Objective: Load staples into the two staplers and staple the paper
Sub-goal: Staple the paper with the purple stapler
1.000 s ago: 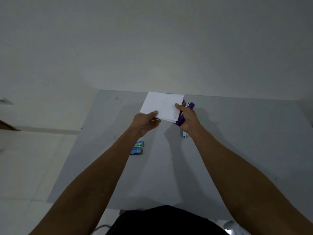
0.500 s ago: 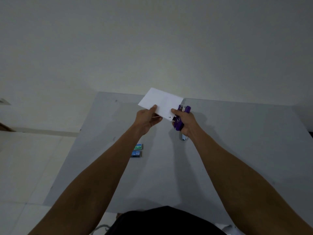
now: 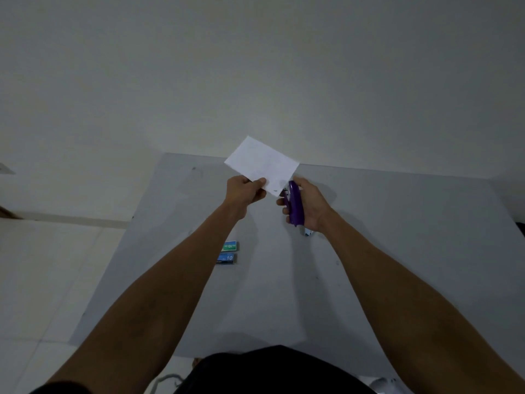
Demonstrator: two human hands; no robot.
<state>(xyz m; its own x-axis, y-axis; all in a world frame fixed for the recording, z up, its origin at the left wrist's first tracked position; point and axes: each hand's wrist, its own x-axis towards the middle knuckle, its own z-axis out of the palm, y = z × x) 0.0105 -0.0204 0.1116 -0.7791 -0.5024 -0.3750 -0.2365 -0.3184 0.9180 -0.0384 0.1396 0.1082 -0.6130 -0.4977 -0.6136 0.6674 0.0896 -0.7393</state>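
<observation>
The left hand is pinching the near edge of a folded white paper, holding it tilted above the grey table. The right hand is gripping a purple stapler, its nose sitting just beside the paper's lower right corner. A small pale object is peeking out beneath the right wrist, possibly the second stapler. A green staple box and a blue staple box are lying side by side on the table.
</observation>
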